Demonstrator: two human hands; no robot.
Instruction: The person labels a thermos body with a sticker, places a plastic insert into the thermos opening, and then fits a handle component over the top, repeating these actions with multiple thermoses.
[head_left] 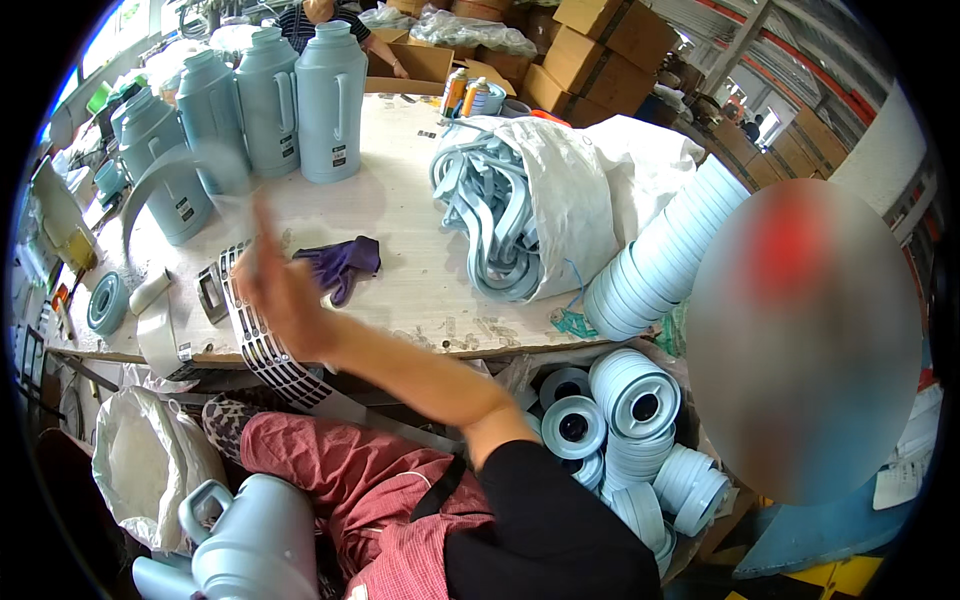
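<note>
My right hand [283, 305] reaches across the front left of the table, smeared by motion. Its fingers seem closed on one end of a curved light blue handle strip [146, 187], which is also blurred. Under and beside the hand, a long strip of black-and-white stickers [258, 345] hangs over the table edge. A crumpled purple glove [347, 265] lies just right of the hand. Beyond the strip stand several light blue thermos jugs [333, 120] with side handles. My left hand is out of sight.
A white bag [575, 215] spills similar handle strips. Beside it leans a stack of light blue rings [660, 255]; more ring parts [640, 400] fill a box below. Another jug [258, 540] sits lower left near a white sack [140, 450]. Behind the table, a person [325, 22] reaches toward a carton.
</note>
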